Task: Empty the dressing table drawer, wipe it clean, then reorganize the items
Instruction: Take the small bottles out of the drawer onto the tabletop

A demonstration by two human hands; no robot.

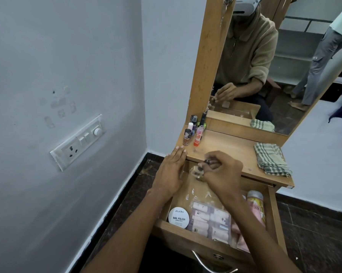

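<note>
In my drawer, the round white tin (178, 217) reads "zudio" and "NAIL POLISH"; its smaller line is too fine to read.

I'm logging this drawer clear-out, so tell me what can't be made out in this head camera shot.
- Small bottle gripped by the right hand: blurred, fingers cover its cap, label unreadable.
- Drawer back end: hidden under the tabletop and both hands.
- Pink packet: the right forearm covers part, print only partly legible.
- Drawer handle: cut off by the bottom edge.
- Left hand: flat on the table edge, underside unseen.
</note>
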